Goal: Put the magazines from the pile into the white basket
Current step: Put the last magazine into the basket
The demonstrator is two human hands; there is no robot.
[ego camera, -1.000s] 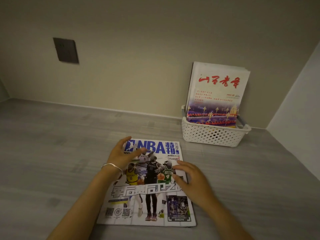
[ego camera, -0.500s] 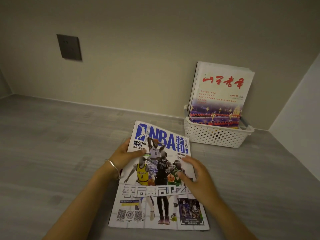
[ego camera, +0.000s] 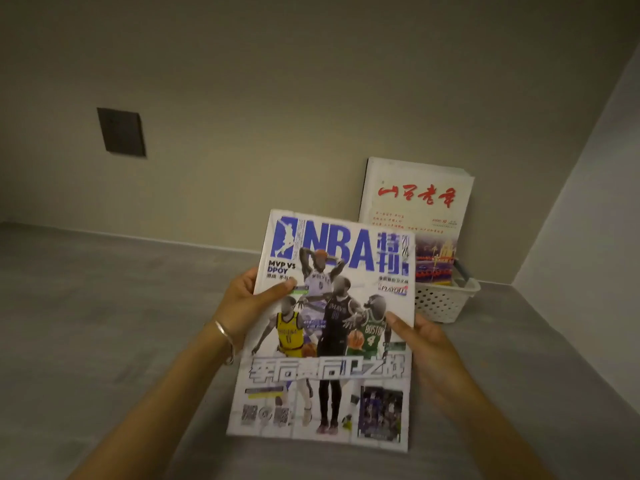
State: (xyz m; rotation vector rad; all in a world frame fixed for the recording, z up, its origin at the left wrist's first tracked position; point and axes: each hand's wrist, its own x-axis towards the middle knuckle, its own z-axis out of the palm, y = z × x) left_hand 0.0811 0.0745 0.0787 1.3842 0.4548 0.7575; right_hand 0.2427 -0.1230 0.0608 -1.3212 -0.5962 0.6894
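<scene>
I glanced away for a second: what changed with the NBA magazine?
The NBA magazine, lying flat on the table before, is now lifted and tilted up, left hand gripping its left edge, right hand its right edge. The white basket and the red-titled magazine in it stayed put.

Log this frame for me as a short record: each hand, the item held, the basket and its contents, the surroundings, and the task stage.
left hand: grips the left edge of the NBA magazine, thumb on the cover
right hand: grips its right edge, thumb on the cover
NBA magazine: held up, cover facing the camera
white basket: on the grey surface, near the wall corner
basket contents: red-titled magazine standing upright, others behind it
wall: dark wall plate
stage: NBA magazine not yet in the basket
</scene>
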